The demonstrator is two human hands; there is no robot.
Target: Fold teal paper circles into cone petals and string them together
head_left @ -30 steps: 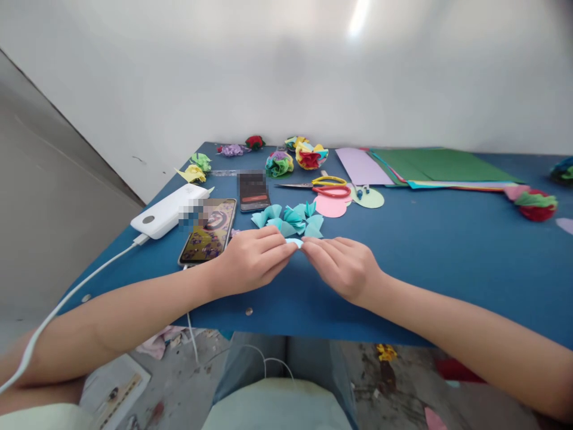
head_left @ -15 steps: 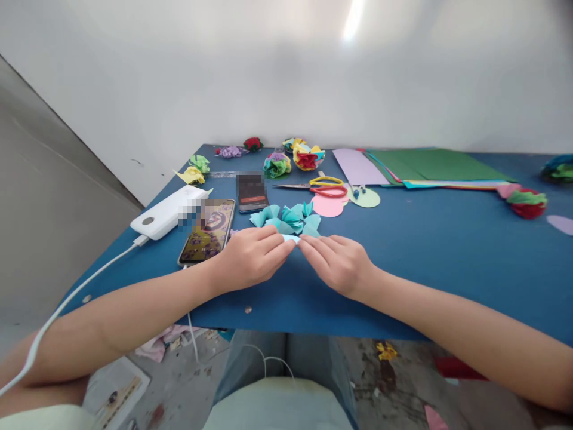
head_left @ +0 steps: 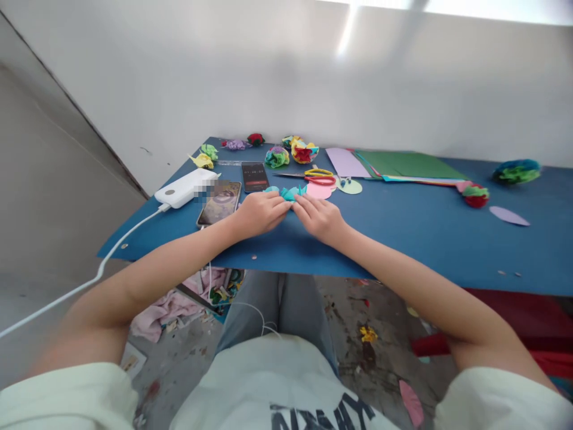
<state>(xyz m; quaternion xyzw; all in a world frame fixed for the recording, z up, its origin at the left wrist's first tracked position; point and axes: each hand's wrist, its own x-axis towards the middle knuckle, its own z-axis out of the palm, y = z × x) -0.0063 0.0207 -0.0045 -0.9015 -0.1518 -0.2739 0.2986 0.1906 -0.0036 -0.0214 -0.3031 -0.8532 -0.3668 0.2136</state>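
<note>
Close to the table's front edge, my left hand (head_left: 263, 213) and my right hand (head_left: 321, 220) meet at the fingertips. Both are closed in a pinch on a small piece of light blue paper, now nearly all hidden by the fingers. Right behind them lie folded turquoise paper pieces (head_left: 293, 193), partly covered by my hands. Red-and-yellow-handled scissors (head_left: 319, 177) rest farther back, beside a pink paper cutout (head_left: 319, 190) and a pale green one (head_left: 351, 186).
At left are a white power bank (head_left: 185, 188) with a cable, a phone (head_left: 220, 205) and a second, dark phone (head_left: 255, 177). Several paper flowers (head_left: 304, 152) line the back. Coloured sheets (head_left: 407, 165) are stacked at back right; a lilac petal (head_left: 509, 215) lies right.
The view has shifted, showing more of my lap and the floor. My hands stay together at the fingertips, and the light blue paper between them is less visible now.
</note>
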